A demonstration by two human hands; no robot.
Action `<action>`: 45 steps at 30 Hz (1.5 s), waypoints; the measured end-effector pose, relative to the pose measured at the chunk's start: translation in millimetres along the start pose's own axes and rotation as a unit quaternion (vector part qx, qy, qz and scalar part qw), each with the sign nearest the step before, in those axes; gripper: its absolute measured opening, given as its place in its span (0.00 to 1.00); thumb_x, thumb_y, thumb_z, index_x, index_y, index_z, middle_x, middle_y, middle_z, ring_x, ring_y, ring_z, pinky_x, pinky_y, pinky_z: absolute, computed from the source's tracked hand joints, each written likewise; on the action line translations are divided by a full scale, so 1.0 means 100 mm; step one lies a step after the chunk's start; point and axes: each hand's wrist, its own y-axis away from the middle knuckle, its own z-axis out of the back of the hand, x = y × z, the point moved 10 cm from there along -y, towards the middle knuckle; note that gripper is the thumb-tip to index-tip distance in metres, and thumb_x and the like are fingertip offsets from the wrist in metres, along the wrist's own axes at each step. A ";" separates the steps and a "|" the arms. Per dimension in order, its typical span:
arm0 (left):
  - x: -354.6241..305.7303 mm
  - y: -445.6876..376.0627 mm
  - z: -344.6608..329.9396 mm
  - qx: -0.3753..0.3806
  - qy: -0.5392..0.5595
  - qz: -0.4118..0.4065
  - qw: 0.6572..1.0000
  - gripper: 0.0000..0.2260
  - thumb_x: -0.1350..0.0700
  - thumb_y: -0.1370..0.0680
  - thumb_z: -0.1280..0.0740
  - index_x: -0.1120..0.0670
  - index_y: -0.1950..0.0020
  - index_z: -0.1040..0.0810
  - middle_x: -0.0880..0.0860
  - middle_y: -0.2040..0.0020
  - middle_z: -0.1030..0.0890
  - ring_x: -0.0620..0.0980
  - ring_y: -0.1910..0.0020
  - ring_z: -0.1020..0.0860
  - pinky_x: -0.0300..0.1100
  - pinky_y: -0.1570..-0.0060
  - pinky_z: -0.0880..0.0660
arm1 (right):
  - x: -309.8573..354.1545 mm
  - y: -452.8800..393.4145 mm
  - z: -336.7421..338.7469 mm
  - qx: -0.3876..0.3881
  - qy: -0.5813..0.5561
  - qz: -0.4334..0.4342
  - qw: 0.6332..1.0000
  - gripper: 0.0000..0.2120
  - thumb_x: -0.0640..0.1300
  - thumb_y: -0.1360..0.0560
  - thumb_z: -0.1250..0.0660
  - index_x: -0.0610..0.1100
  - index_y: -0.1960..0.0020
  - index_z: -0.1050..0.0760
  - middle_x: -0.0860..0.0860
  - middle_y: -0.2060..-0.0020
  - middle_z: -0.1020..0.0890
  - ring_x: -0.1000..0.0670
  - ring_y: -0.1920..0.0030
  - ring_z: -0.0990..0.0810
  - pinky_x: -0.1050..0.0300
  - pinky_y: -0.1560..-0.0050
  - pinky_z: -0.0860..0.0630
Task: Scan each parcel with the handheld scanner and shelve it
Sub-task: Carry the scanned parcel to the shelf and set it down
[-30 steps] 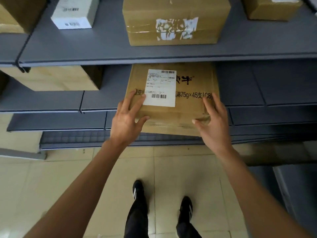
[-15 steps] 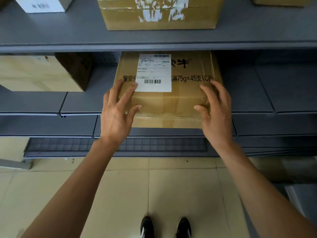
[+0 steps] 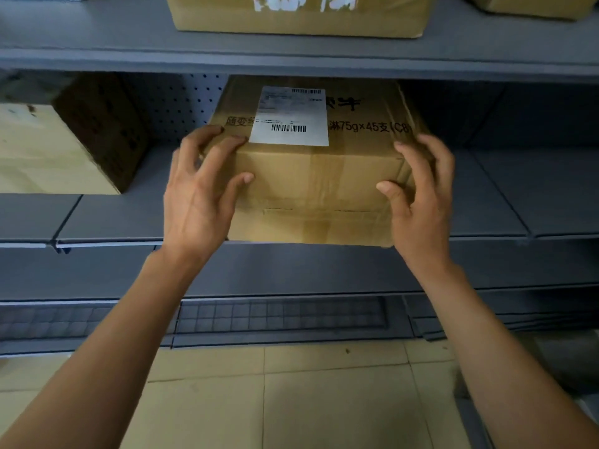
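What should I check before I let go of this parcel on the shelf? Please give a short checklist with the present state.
1. Parcel rests on the middle shelf: ok.
2. Front edge fully on the shelf: not ok, it sits at the lip.
3. Label faces up and is readable: ok.
4. Left hand and right hand grip the near corners: ok.
5. Clear of the neighbouring box: ok.
6. Scanned already: cannot tell.

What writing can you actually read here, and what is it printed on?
"75g×45支(C8": printed in dark ink on the top of the parcel held in both hands.
"随变": on the same top, left of the white label.
Label text and barcode numbers: too small to read.
Torn label on the upper box: unreadable.
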 end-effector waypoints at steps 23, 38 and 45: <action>0.28 -0.48 -0.59 -0.038 0.003 -0.045 0.998 0.31 0.36 0.27 0.28 0.43 0.27 0.29 0.55 0.31 0.34 0.57 0.31 0.31 0.58 0.40 0.24 | -0.47 -0.50 -0.36 -0.080 -0.028 0.081 0.993 0.21 0.38 0.24 0.29 0.39 0.32 0.26 0.40 0.32 0.32 0.47 0.29 0.32 0.54 0.27 0.34; 0.24 -0.41 -0.56 0.009 -0.011 -0.021 1.000 0.30 0.39 0.25 0.28 0.42 0.25 0.33 0.55 0.28 0.35 0.56 0.31 0.32 0.58 0.41 0.23 | -0.42 -0.46 -0.30 -0.033 -0.003 0.060 0.998 0.23 0.44 0.23 0.29 0.41 0.30 0.27 0.42 0.28 0.32 0.46 0.27 0.33 0.60 0.26 0.35; 0.19 -0.32 -0.41 0.089 -0.077 -0.012 0.993 0.33 0.46 0.21 0.31 0.44 0.19 0.42 0.58 0.21 0.40 0.62 0.23 0.39 0.66 0.35 0.28 | -0.37 -0.38 -0.07 0.050 0.066 0.008 0.997 0.27 0.39 0.20 0.33 0.45 0.23 0.34 0.45 0.20 0.41 0.51 0.22 0.41 0.73 0.28 0.49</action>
